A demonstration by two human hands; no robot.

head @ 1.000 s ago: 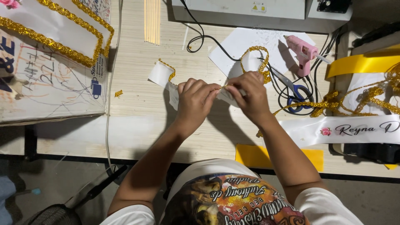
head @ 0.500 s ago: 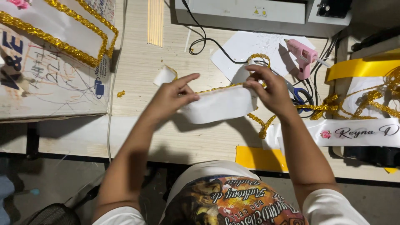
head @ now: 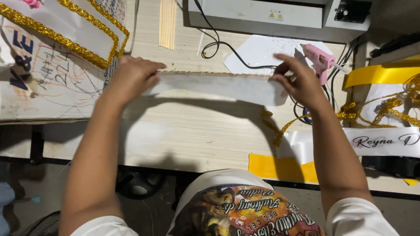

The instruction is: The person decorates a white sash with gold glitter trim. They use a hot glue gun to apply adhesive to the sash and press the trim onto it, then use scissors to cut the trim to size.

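Note:
A white ribbon strip (head: 218, 85) edged with gold glitter trim along its far side is stretched flat above the wooden table (head: 183, 135). My left hand (head: 131, 76) pinches its left end and my right hand (head: 299, 83) pinches its right end. Loose gold trim (head: 280, 129) trails from the right end down onto the table. Both hands hover a little above the tabletop, wide apart.
A pink glue gun (head: 319, 59) lies behind my right hand on white paper, beside black cables (head: 218, 43). White sashes with gold trim (head: 65, 30) lie at far left, wooden sticks (head: 167, 24) at the back, a grey machine (head: 262, 15) beyond, yellow ribbon (head: 380, 74) and a white lettered sash (head: 376, 142) at right.
My hands started close together over the folded ribbon and have moved wide apart, drawing the strip out straight between them.

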